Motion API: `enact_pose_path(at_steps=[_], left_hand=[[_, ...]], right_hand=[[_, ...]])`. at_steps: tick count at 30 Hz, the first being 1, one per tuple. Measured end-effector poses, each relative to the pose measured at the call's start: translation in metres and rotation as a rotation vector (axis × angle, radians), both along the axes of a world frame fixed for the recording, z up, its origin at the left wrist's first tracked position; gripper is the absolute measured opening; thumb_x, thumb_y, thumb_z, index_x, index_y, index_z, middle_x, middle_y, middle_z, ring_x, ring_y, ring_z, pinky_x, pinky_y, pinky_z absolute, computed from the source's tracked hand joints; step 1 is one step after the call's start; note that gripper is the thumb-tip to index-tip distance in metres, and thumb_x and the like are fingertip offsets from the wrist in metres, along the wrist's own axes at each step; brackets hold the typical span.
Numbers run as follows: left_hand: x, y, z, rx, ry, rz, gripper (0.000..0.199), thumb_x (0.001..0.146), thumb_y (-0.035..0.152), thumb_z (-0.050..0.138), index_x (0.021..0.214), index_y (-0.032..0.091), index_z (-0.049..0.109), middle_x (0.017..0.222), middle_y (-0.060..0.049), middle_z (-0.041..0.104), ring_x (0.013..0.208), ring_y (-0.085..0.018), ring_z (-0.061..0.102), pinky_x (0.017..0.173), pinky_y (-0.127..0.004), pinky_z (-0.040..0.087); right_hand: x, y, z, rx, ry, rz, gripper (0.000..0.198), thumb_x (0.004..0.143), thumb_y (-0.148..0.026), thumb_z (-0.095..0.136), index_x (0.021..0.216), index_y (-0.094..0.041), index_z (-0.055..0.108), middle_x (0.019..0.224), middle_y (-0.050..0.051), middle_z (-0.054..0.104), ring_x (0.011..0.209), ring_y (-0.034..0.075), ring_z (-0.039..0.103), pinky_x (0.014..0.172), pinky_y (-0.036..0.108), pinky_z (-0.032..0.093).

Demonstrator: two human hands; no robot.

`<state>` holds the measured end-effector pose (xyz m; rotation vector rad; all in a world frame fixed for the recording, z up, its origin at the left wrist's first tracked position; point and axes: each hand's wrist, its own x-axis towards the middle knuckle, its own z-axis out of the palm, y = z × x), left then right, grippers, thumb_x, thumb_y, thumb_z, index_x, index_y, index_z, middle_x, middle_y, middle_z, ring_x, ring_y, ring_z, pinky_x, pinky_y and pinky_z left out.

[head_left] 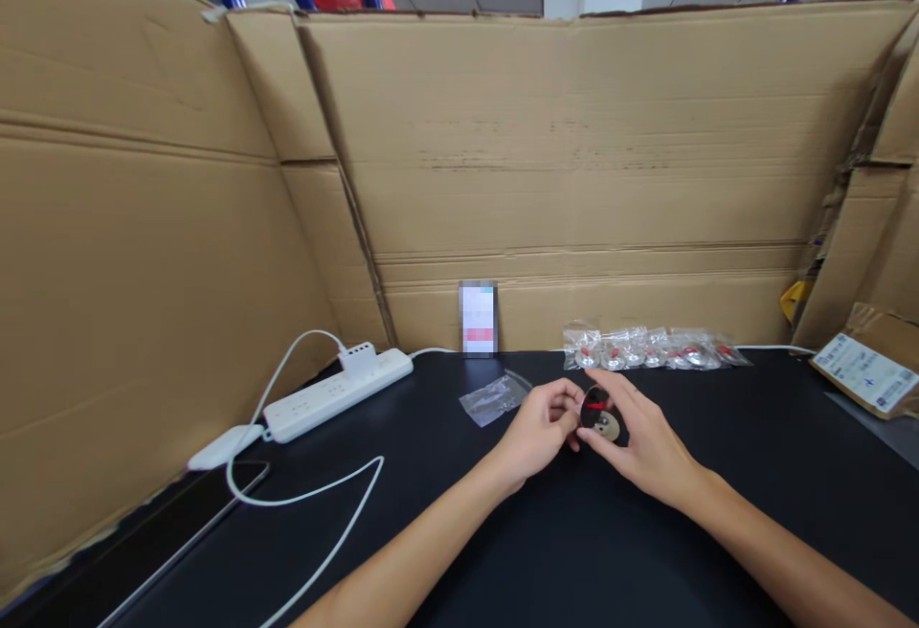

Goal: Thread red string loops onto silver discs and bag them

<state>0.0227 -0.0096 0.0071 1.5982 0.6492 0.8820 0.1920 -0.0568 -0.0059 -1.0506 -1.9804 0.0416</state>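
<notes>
In front of me, both hands meet over a small round shiny metal disc (593, 405) with a red piece at its middle. My right hand (646, 437) grips it between thumb and fingers. My left hand (542, 429) has its fingers curled in a pinch at the disc's left edge; what they pinch is hidden. Just below, a second, paler round disc (607, 426) shows within my right hand's grasp, perhaps a reflection. To the left of my left hand lies a clear plastic bag (494, 398), flat on the black tabletop (574, 551).
Several bagged silver discs with red parts (650, 350) line the back right. A phone (478, 320) leans on the cardboard wall (560, 149). Left are a white power strip (337, 396), its cable (359, 513) and a dark flat device (172, 532). A labelled box (868, 370) stands right.
</notes>
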Motion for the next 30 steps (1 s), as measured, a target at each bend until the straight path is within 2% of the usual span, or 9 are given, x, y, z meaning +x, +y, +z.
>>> enact_pose_path(at_steps=[4,8,11,14,17,20,26,30], left_hand=[[-0.001,0.003,-0.003,0.022,0.033,0.006,0.017,0.082,0.029,0.061,0.080,0.016,0.051,0.069,0.000,0.056,0.056,-0.011,0.055,0.049,-0.023,0.047],[-0.003,0.009,-0.003,0.044,0.083,0.061,0.014,0.083,0.028,0.058,0.082,0.016,0.051,0.065,0.002,0.053,0.054,-0.011,0.054,0.044,-0.020,0.043],[-0.003,0.009,-0.002,0.065,0.107,0.071,0.012,0.083,0.027,0.056,0.082,0.016,0.051,0.064,0.002,0.052,0.051,-0.010,0.052,0.041,-0.019,0.041],[-0.003,0.009,-0.003,0.076,0.128,0.056,0.012,0.083,0.027,0.055,0.081,0.016,0.051,0.064,0.002,0.052,0.050,-0.010,0.050,0.040,-0.019,0.041],[-0.004,0.010,-0.004,0.071,0.134,0.048,0.011,0.083,0.027,0.055,0.082,0.017,0.051,0.065,0.002,0.053,0.051,-0.010,0.051,0.039,-0.018,0.040],[-0.006,0.011,-0.003,0.043,0.129,0.066,0.012,0.082,0.027,0.057,0.083,0.017,0.051,0.065,0.002,0.053,0.052,-0.011,0.053,0.038,-0.017,0.039],[-0.004,0.005,0.005,0.040,0.084,0.099,0.025,0.087,0.039,0.053,0.091,0.015,0.060,0.064,0.002,0.051,0.051,-0.011,0.053,0.040,-0.018,0.039],[-0.002,-0.002,0.007,0.138,0.125,0.063,0.027,0.086,0.041,0.058,0.097,0.016,0.063,0.071,-0.001,0.058,0.057,-0.012,0.057,0.048,-0.020,0.044]], right_hand=[[-0.001,-0.002,0.001,-0.008,0.032,0.078,0.042,0.084,-0.016,0.059,0.125,-0.024,0.052,0.117,0.007,0.061,0.106,0.022,0.061,0.092,0.035,0.051],[-0.006,-0.001,0.002,-0.076,0.183,0.032,0.031,0.080,-0.017,0.063,0.109,-0.023,0.058,0.099,0.005,0.063,0.080,0.018,0.063,0.074,0.031,0.054],[-0.010,0.003,-0.001,-0.306,0.409,0.125,0.022,0.078,-0.020,0.067,0.097,-0.022,0.055,0.083,0.001,0.061,0.064,0.012,0.058,0.057,0.024,0.050],[-0.012,0.006,-0.002,-0.560,0.637,0.294,0.029,0.075,-0.027,0.074,0.090,-0.021,0.050,0.075,-0.002,0.060,0.058,0.010,0.057,0.048,0.020,0.046],[-0.012,0.006,0.003,-0.687,0.748,0.417,0.031,0.076,-0.033,0.076,0.091,-0.020,0.052,0.074,-0.001,0.062,0.053,0.010,0.057,0.046,0.020,0.045],[-0.010,0.005,0.008,-0.705,0.790,0.454,0.030,0.081,-0.039,0.071,0.096,-0.017,0.057,0.074,0.002,0.065,0.055,0.011,0.060,0.050,0.023,0.048],[0.000,0.012,0.004,-0.661,0.832,0.356,0.036,0.078,-0.045,0.072,0.094,-0.016,0.059,0.069,0.003,0.067,0.050,0.013,0.062,0.046,0.024,0.050],[0.003,0.015,0.002,-0.627,0.823,0.317,0.036,0.077,-0.046,0.072,0.093,-0.017,0.059,0.066,0.002,0.066,0.051,0.015,0.063,0.048,0.028,0.054]])
